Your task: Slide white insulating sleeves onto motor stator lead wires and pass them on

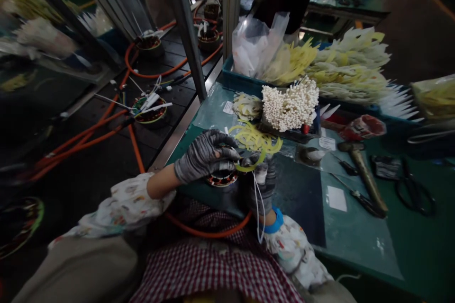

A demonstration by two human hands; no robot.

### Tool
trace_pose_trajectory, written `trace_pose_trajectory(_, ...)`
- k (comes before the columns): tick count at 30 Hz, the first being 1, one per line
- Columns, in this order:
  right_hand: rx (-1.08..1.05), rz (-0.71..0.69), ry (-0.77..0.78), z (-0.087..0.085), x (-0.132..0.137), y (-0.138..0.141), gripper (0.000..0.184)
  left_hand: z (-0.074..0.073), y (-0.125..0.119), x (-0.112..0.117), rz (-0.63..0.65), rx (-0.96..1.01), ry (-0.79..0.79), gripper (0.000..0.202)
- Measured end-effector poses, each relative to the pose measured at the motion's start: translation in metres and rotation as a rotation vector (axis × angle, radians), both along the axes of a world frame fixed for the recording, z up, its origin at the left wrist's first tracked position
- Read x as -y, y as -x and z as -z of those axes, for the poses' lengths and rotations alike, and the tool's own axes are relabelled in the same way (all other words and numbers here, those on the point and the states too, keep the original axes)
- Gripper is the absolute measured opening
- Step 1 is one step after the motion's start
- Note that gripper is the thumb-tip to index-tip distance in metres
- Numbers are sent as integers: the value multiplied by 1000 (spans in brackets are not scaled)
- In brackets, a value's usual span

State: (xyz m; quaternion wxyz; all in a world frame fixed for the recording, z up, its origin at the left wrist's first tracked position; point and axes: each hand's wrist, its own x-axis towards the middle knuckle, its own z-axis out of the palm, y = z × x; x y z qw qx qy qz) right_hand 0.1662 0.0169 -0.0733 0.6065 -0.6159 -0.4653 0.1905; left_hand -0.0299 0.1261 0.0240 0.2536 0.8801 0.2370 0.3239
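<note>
My left hand (208,154), in a grey striped glove, reaches over a wound ring (223,180) with dark and reddish coils. Its bent fingers come together at the left end of a curved yellow-green strip (251,165). My right hand (263,180), also gloved, has its fingers closed at the same strip from the other side; part of them is hidden behind it. A white cord (260,213) hangs in a loop from the right hand past the wrist. Just beyond the hands lies a loose pile of similar yellow curved strips (258,137).
White-tipped sticks (290,104) stand bunched behind the pile. Blue bins (229,78) hold yellow and white pieces. At right lie a hammer (366,175), a screwdriver (357,194) and scissors (414,189). A metal post (188,28) rises at left, beside a conveyor carrying wound rings (149,109) and orange cables.
</note>
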Motion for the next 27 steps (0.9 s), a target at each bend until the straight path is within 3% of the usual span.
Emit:
trace_pose_trajectory(3, -41, 66, -69, -3, -1, 4, 44, 5, -3, -3, -27, 83, 262, 30)
trace_pose_trajectory(5, -40, 26, -143, -8, -2, 6, 38, 5, 4, -8, -61, 127, 360, 42)
trace_pose_trajectory(7, -26, -65, -212, -16, -5, 6, 34, 3, 18, -14, -136, 106, 365, 56)
trace_pose_trajectory(10, 65, -274, -243, -32, -10, -1, 29, 4, 41, -26, -253, -123, 437, 90)
trace_pose_trajectory(12, 138, -443, -207, -43, -14, -7, 27, 7, 47, -35, -226, -310, 539, 106)
trace_pose_trajectory(15, 237, -624, -128, -57, -19, -15, 29, 14, 39, -48, -92, -445, 608, 103)
trace_pose_trajectory(20, 469, -698, -47, -64, -24, -10, 35, 26, 19, -66, 61, -481, 600, 66)
trace_pose_trajectory(23, 646, -655, 6, -57, -20, 8, 33, 36, 18, -63, 58, -278, 683, 54)
trace_pose_trajectory(27, 857, -550, 103, -47, 1, 26, 22, 44, 23, -32, 7, 6, 743, 57)
